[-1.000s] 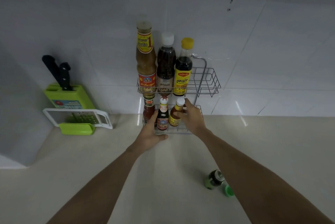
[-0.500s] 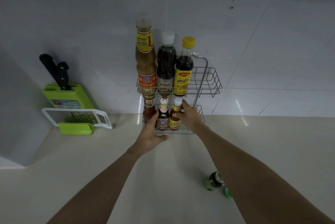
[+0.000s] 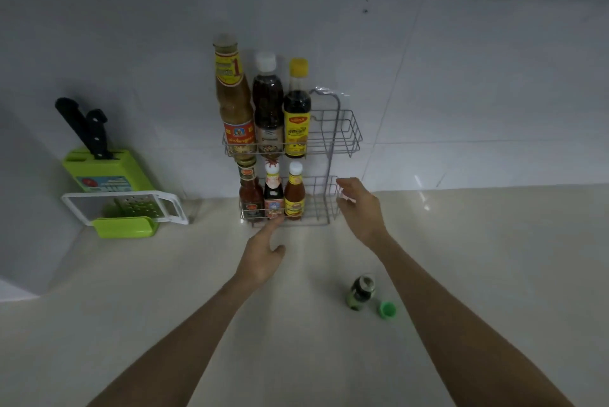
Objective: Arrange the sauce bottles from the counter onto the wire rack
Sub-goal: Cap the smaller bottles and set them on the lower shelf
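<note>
A two-tier wire rack (image 3: 342, 133) stands against the tiled wall. Its upper tier holds three tall bottles: a tan sauce bottle (image 3: 232, 100), a dark bottle with a white cap (image 3: 268, 103) and a dark bottle with a yellow cap (image 3: 297, 110). Three small bottles fill the left of the lower tier; the rightmost is an orange sauce bottle with a white cap (image 3: 294, 192). My right hand (image 3: 357, 209) hovers open to the right of the lower tier, holding nothing. My left hand (image 3: 262, 253) is open, one fingertip at the rack's front edge. A small green bottle (image 3: 361, 291) stands on the counter.
A green knife block (image 3: 105, 172) with black handles and a white grater (image 3: 125, 207) sit at the left against the wall. A loose green cap (image 3: 386, 309) lies beside the small green bottle. The right halves of both rack tiers hold nothing.
My right hand has let go of the orange sauce bottle and pulled back to the right. My left hand has drawn back slightly from the rack.
</note>
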